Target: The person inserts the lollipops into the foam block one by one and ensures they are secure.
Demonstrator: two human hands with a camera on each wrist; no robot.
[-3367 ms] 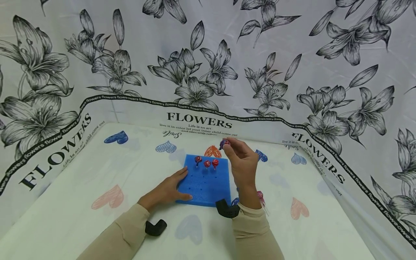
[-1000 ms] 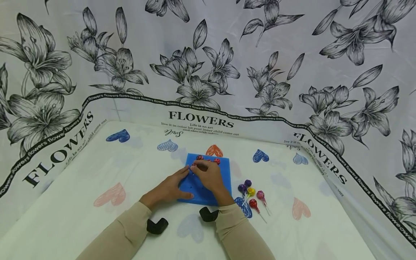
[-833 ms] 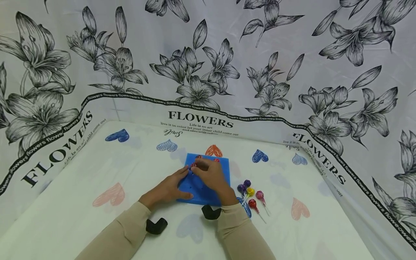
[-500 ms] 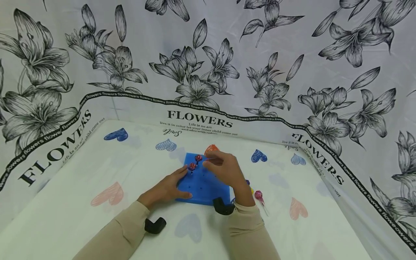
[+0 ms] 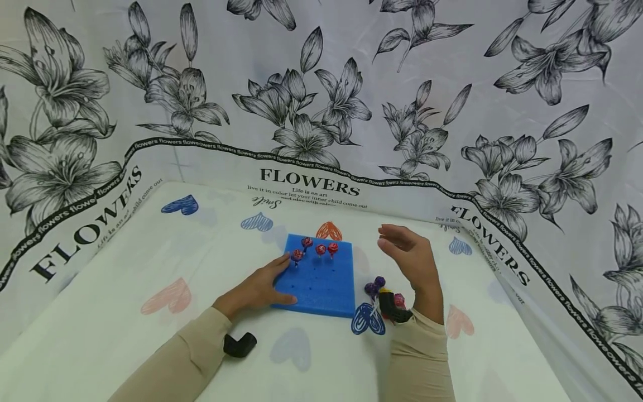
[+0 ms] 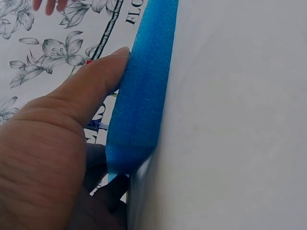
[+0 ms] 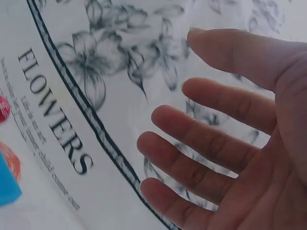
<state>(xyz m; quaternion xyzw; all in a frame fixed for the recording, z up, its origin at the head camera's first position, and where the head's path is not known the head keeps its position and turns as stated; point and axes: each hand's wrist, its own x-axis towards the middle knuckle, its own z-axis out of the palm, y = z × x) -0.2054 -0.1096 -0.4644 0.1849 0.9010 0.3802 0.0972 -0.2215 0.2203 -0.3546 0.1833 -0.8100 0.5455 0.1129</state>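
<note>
My left hand (image 5: 258,287) rests at the left side of a blue foam block (image 5: 326,287), fingers along its left edge and thumb on the near left corner. In the left wrist view the thumb (image 6: 91,86) lies straight against the block's edge. Several lollipops stand upright in the block: a dark red one (image 5: 307,242) at the back left, two red ones (image 5: 320,250) to its right, and another (image 5: 297,255) in front at the left. My right hand (image 5: 414,257) is raised right of the block, its slightly bent fingers holding nothing.
Loose lollipops lie right of the block: purple ones (image 5: 374,286), a yellow one and a pink one (image 5: 399,300), partly hidden by the black wrist camera (image 5: 392,308). Small holes dot the block's top. A heart-print cloth (image 5: 166,346) covers the table; a floral curtain (image 5: 211,167) stands behind.
A lollipop my right hand held earlier now stands in the block's front-left hole of the filled ones. The right hand has let go and moved right. The left hand stays at the block.
</note>
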